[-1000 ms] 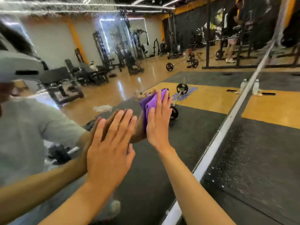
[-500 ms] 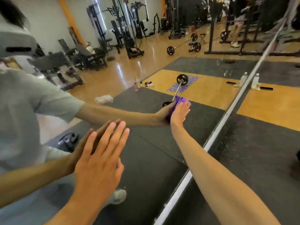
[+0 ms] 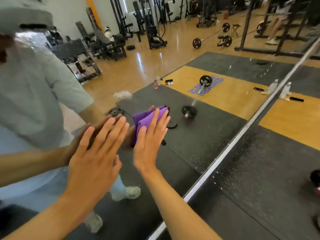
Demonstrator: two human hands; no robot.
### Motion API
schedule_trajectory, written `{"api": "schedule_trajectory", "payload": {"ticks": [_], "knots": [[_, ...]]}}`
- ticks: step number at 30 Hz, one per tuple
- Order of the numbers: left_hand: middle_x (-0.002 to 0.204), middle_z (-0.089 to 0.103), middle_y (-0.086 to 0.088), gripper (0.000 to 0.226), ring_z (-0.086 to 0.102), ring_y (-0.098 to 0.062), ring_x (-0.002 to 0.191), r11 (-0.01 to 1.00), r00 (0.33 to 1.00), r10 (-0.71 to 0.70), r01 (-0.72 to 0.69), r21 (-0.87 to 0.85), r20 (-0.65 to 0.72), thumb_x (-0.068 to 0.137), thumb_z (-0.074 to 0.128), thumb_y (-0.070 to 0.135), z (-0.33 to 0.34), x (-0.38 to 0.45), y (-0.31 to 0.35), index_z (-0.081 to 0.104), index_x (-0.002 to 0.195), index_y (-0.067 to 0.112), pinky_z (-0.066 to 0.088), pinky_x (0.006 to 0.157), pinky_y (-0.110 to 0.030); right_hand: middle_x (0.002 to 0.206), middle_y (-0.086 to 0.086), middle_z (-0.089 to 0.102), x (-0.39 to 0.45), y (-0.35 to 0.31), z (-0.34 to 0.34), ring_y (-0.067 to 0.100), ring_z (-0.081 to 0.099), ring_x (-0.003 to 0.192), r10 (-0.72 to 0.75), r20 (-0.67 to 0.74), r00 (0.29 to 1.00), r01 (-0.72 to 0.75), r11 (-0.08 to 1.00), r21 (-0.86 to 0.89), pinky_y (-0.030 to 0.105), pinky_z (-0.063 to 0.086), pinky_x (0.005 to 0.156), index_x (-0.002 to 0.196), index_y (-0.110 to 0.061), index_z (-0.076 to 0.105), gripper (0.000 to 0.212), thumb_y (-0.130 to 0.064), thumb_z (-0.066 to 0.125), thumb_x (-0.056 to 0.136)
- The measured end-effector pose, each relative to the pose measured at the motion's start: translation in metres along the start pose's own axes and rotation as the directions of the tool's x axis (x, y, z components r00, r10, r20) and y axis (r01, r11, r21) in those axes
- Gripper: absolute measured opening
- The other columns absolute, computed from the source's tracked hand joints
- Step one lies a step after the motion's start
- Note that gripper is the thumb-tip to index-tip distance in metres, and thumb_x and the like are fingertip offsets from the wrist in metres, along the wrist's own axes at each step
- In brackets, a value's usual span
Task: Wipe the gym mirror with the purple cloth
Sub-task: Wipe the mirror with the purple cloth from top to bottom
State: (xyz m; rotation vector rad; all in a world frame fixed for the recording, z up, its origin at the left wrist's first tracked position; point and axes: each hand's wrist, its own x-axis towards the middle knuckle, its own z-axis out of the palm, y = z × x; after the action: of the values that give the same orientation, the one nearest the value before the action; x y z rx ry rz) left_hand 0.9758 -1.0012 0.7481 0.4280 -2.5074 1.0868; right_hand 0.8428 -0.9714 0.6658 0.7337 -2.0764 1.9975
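Item one: the gym mirror (image 3: 199, 135), which we are facing at close range; it is filling most of the view, and a pale strip (image 3: 225, 156) is running diagonally from the far right down to the near centre along its edge.

Item two: our right hand (image 3: 150, 141), which we are holding flat with fingers straight and together, pressing the purple cloth (image 3: 147, 116) against the glass. The cloth is lying folded under the palm and fingers, showing above the thumb and to the left of the fingertips.

Item three: our left hand (image 3: 97, 153), which we are laying open on the mirror just left of the right hand, fingers straight and slightly spread, holding nothing.

Item four: reflections we are seeing in the glass. A barbell (image 3: 197, 99) is lying on the black and yellow flooring, far from the cloth. A small bottle (image 3: 158, 82) is standing at the flooring's edge. Benches and machines (image 3: 107, 42) are standing at the far left.

Item five: water droplets (image 3: 242, 167) are speckling the surface to the right of the strip.
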Motion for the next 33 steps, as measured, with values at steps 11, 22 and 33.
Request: {"api": "schedule_trajectory", "payload": {"ticks": [11,22,33], "knots": [[0.176,0.013,-0.009,0.071,0.015,-0.024,0.161,0.961,0.986,0.158,-0.139,0.238,-0.061,0.101,0.037,0.034,0.010,-0.008,-0.024,0.022,0.167,0.013,0.005,0.131,-0.046,0.171,0.018,0.016,0.069,0.096,-0.032,0.028,0.013,0.159,0.645,-0.164,0.747,-0.577,0.751,0.321,0.030,0.003,0.128,0.162,-0.003,0.022,0.054,-0.022,0.030,0.113],[0.175,0.018,-0.013,0.072,0.016,-0.029,0.160,0.913,0.969,0.237,-0.197,0.358,-0.072,0.102,0.031,0.042,0.020,-0.008,-0.030,0.025,0.167,0.011,0.007,0.130,-0.051,0.154,0.015,0.049,0.134,0.161,-0.048,0.036,0.043,0.143,0.810,-0.263,0.524,-0.709,0.586,0.393,0.050,0.032,0.119,0.155,-0.016,0.044,0.065,-0.050,0.031,0.101],[0.175,0.011,-0.017,0.075,0.011,-0.031,0.161,0.908,0.967,0.242,-0.195,0.372,-0.083,0.102,0.029,0.043,0.018,-0.007,-0.031,0.021,0.167,0.007,0.007,0.128,-0.053,0.154,0.017,0.048,0.060,0.118,-0.023,0.032,0.042,0.145,0.654,-0.240,0.718,-0.553,0.744,0.375,0.051,0.030,0.122,0.150,-0.003,0.046,0.081,-0.057,0.028,0.092]]}}
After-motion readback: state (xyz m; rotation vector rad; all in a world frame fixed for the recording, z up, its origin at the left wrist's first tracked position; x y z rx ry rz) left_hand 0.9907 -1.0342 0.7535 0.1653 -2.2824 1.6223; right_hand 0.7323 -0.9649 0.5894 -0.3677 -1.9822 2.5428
